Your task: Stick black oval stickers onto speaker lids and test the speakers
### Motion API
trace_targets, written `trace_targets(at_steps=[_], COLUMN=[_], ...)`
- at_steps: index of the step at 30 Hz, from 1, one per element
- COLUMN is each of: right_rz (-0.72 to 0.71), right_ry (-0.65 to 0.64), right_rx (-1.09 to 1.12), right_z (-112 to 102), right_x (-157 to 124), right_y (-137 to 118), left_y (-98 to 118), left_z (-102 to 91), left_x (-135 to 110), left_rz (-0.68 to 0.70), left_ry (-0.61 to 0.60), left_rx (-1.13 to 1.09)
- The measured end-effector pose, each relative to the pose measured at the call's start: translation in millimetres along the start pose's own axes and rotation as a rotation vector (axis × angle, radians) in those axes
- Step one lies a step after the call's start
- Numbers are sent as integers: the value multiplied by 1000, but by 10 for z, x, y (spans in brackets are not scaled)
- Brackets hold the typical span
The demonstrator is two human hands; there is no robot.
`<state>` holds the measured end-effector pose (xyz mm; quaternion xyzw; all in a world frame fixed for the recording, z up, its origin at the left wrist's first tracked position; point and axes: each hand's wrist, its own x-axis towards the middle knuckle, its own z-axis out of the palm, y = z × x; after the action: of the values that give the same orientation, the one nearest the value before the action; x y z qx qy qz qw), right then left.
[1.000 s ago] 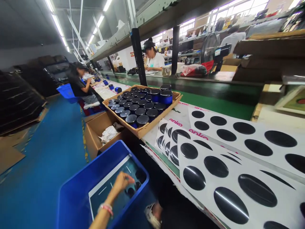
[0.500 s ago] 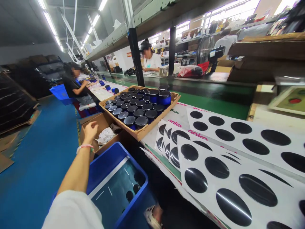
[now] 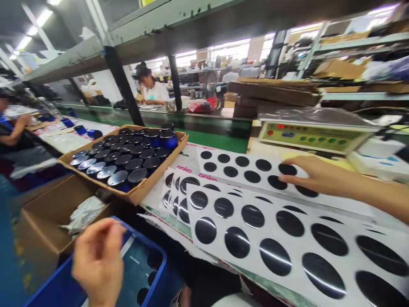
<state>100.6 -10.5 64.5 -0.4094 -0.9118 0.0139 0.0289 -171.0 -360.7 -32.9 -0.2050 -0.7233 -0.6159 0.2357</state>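
My right hand (image 3: 306, 175) reaches in from the right and lies flat, fingers stretched out, on the far white sheet (image 3: 230, 170) of glossy black round stickers, fingertips at one sticker (image 3: 286, 169). A nearer sheet (image 3: 255, 260) of larger black stickers overlaps it, with more sheets (image 3: 172, 194) stacked beneath. My left hand (image 3: 99, 260) hovers low at the left above a blue bin (image 3: 161, 260). Its back faces me, blurred, with the fingers curled; whatever is in them is hidden. A cardboard tray (image 3: 159, 179) of blue jars with black lids (image 3: 128, 155) stands left of the sheets.
An open cardboard box (image 3: 41, 217) with white packets (image 3: 84, 211) sits below the tray. A green conveyor belt (image 3: 217, 138) runs behind the bench. A machine with a green control panel (image 3: 306, 136) stands at the back right. One person sits across the belt (image 3: 153, 89), another at far left (image 3: 12, 128).
My view has swung right. My left hand came up from the blue bin and now hovers above it. My right hand has come into view and settled on the far sticker sheet.
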Motion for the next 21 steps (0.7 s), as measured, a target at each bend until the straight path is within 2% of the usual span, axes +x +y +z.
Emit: trace_targets(at_steps=[2, 4, 5, 7, 10, 13, 16, 19, 21], right_rz=[-25, 26, 47, 64, 21, -71, -177, -279, -399], right_ry=[-63, -115, -141, -168, -156, -101, 7, 122, 222], right_rx=[-49, -86, -102, -130, -166, -207, -250, -273, -264], right_z=[11, 69, 100, 136, 82, -137, -537, -1082, -1435], right_x=[240, 427, 492, 563, 564, 477, 280, -30, -257], right_y=[77, 188, 244, 336, 386, 307, 102, -135, -208], left_y=[375, 634, 715, 790, 768, 693, 621, 543, 466], left_z=[163, 385, 507, 738, 991, 1131, 1223, 1299, 1338], left_x=[-310, -594, -704, -834, -812, -661, -516, -403, -326], left_rz=[368, 777, 926, 1070, 1064, 1108, 1167, 1190, 1208], left_ry=[-571, -882, -962, -1034, -1089, -1126, -1131, -1117, -1100], left_rx=[-39, -39, 2, 152, 352, 390, 403, 407, 388])
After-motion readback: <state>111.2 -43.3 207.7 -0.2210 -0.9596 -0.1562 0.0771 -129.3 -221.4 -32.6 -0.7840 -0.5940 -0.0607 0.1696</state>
